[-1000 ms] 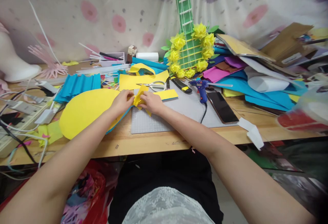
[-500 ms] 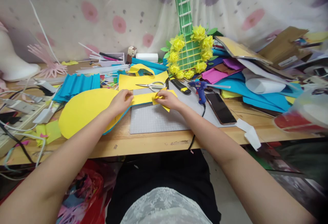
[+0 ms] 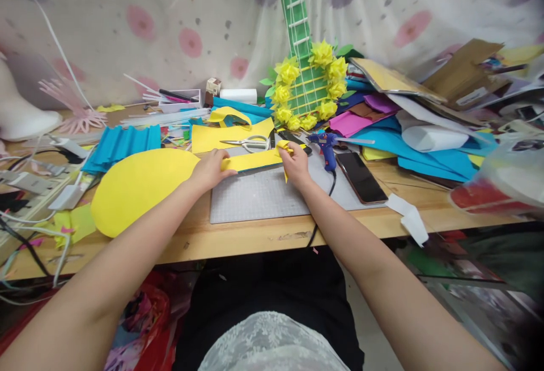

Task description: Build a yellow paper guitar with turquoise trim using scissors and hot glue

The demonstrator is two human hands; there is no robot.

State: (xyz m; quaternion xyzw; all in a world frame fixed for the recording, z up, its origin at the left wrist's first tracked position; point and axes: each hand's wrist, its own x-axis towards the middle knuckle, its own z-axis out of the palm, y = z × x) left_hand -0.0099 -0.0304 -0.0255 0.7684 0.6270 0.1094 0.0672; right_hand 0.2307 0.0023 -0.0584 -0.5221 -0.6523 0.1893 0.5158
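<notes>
A large yellow paper cut-out (image 3: 142,190) with a rounded body and a long narrow strip, blue at its edge, lies across the table's left and middle. My left hand (image 3: 210,171) is closed on it where the strip meets the rounded part. At the strip's right end, my right hand (image 3: 296,166) is closed on folded yellow paper; its fingers partly hide that end. Just behind the strip are scissors (image 3: 250,143) on a yellow sheet (image 3: 204,137). Under the strip sits a grey cutting mat (image 3: 250,204).
A blue glue gun (image 3: 326,150) and a phone (image 3: 361,177) lie right of my right hand. Behind stands a green paper guitar (image 3: 304,85) ringed with yellow flowers. Coloured sheets (image 3: 433,158) pile up at right, near a plastic cup (image 3: 488,184). Cables and a power strip (image 3: 29,204) crowd the left.
My right hand has moved right along the strip to its end, turning upright with the folded yellow paper. My left hand has shifted slightly to the right and the cut-out lies flatter.
</notes>
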